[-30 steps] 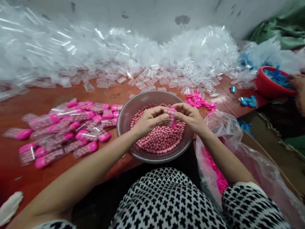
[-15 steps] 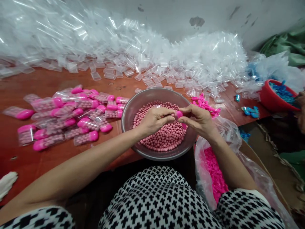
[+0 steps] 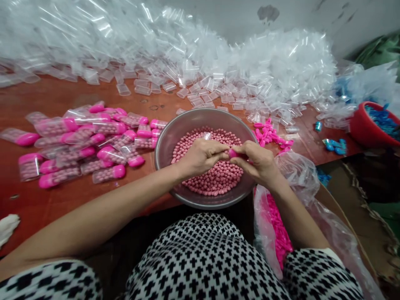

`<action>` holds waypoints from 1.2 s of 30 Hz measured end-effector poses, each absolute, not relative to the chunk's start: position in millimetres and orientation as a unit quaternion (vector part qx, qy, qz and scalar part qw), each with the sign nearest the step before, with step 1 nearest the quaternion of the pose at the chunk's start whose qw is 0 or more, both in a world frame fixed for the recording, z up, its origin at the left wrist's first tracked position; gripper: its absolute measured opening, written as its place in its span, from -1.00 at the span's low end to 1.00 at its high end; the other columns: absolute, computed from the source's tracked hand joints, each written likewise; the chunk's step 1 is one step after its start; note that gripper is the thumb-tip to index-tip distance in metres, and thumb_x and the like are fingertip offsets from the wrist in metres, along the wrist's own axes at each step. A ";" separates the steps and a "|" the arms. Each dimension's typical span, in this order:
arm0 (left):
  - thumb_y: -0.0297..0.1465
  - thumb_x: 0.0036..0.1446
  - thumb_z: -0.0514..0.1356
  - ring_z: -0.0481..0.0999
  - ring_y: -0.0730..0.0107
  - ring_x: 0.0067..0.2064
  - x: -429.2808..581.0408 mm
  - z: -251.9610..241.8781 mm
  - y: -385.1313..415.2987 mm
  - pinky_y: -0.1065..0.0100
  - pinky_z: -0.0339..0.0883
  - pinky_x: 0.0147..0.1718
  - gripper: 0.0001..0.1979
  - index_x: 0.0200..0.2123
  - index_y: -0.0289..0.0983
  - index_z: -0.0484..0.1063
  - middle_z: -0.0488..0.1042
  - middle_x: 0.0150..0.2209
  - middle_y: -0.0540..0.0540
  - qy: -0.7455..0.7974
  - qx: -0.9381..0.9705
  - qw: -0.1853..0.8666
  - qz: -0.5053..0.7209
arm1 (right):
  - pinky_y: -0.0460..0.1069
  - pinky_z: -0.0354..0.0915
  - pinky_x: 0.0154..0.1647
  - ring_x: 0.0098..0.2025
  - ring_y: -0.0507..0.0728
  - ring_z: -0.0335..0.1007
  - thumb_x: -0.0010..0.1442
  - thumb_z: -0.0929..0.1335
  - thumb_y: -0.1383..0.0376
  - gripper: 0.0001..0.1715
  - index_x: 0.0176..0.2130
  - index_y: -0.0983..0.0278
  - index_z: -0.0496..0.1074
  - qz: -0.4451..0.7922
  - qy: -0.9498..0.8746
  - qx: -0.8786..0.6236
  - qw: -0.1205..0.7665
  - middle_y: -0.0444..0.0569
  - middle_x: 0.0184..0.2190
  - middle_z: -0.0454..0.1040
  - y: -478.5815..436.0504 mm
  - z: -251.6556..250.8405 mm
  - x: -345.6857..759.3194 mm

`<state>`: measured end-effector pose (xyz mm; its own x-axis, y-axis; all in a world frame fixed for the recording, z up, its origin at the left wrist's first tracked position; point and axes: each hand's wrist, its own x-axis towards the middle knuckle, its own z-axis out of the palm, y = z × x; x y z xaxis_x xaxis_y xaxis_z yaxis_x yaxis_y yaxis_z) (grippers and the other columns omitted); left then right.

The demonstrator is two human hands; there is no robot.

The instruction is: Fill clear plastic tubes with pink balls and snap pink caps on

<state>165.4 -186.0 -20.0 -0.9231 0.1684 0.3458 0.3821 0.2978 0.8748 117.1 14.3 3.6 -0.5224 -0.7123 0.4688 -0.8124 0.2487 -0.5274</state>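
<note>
Over a grey bowl [image 3: 162, 146] of pink beads [image 3: 215, 183], my two hands meet fingertip to fingertip. My left hand [image 3: 206, 156] is closed on a small clear tube, mostly hidden by the fingers. My right hand [image 3: 256, 160] pinches a bright pink cap [image 3: 233, 153] at the tube's end. Left of the bowl lies a pile of clear tubes filled with beads and closed with pink caps [image 3: 108, 173]. Loose pink caps [image 3: 268, 134] lie right of the bowl, and a plastic bag of more pink pieces [image 3: 278, 229] sits below my right forearm.
A large heap of clear tubes [image 3: 187, 54] runs along the back of the red table [image 3: 78, 204]. At the right stand a red bowl [image 3: 362, 127] with blue pieces and a few blue items [image 3: 335, 146]. White cloth [image 3: 8, 229] lies at the far left.
My fingertips have closed in on the pink cap, and less of it shows between my hands. The pink piece hanging below my right fingers no longer shows. The view has shifted slightly.
</note>
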 end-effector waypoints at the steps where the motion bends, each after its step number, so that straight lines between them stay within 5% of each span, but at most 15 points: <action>1: -0.33 0.11 0.27 0.63 0.25 -0.24 164.4 -18.4 -186.0 0.36 0.44 -0.21 -0.84 -0.30 -0.19 0.67 0.67 -0.30 -0.07 -0.782 -0.158 0.080 -0.598 | 0.01 0.39 -0.25 -0.34 0.10 0.44 0.25 0.42 0.15 -0.83 -0.22 0.20 0.52 0.406 -0.786 0.463 0.064 -0.06 -0.40 0.51 13.5 3.1 115.1; 7: -0.13 -0.08 0.44 0.62 0.21 -0.25 159.9 -11.6 -186.5 0.27 0.52 -0.24 -0.58 -0.24 -0.33 0.66 0.64 -0.28 -0.14 -0.618 -0.050 -0.004 -0.784 | 0.16 0.49 -0.01 -0.11 0.20 0.59 -0.06 0.58 -0.01 -0.36 0.01 0.06 0.55 0.656 -0.668 0.324 -0.133 -0.04 -0.07 0.61 28.0 -0.6 114.6; 14: -0.23 0.04 0.38 0.61 0.21 -0.20 162.1 -13.9 -186.9 0.29 0.48 -0.15 -0.73 -0.25 -0.29 0.67 0.66 -0.25 -0.13 -0.675 -0.132 0.039 -0.725 | 0.07 0.55 -0.15 -0.27 0.12 0.59 -0.09 0.60 0.02 -0.58 -0.26 0.17 0.61 0.733 -0.618 0.234 -0.161 -0.07 -0.31 0.63 28.1 -1.8 108.0; 21: -0.35 0.08 0.37 0.52 0.20 0.02 159.3 -26.4 -191.2 0.22 0.37 0.07 -0.83 -0.22 -0.17 0.68 0.61 -0.14 -0.15 -0.744 -0.179 0.162 -0.624 | 0.27 0.49 -0.01 -0.11 0.26 0.58 -0.10 0.54 -0.06 -0.46 -0.26 0.27 0.56 0.682 -0.580 0.178 -0.409 0.02 -0.32 0.62 8.2 7.8 107.6; 30: -0.40 0.17 0.30 0.53 0.26 -0.02 158.0 -29.3 -191.9 0.28 0.38 0.04 -0.85 -0.20 -0.19 0.66 0.61 -0.16 -0.12 -0.758 -0.193 0.191 -0.593 | 0.30 0.49 0.00 -0.18 0.30 0.58 -0.20 0.51 0.11 -0.70 -0.49 0.24 0.48 0.760 -0.542 0.063 -0.354 -0.05 -0.53 0.56 -16.2 -3.2 116.9; 36: -0.43 0.18 0.25 0.55 0.27 -0.07 163.0 -19.8 -192.8 0.28 0.38 -0.01 -0.86 -0.27 -0.22 0.65 0.64 -0.22 -0.09 -0.792 -0.161 0.208 -0.551 | 0.21 0.53 -0.09 -0.13 0.30 0.58 -0.16 0.50 -0.03 -0.57 -0.41 0.23 0.51 0.740 -0.552 0.046 -0.382 0.00 -0.42 0.61 -32.0 0.1 120.8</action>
<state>163.0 -192.8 -19.8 -0.8616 0.0267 0.5069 0.4846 0.3403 0.8058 120.8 -32.0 0.1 -0.7041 -0.6159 -0.3533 0.5136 -0.0981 -0.8524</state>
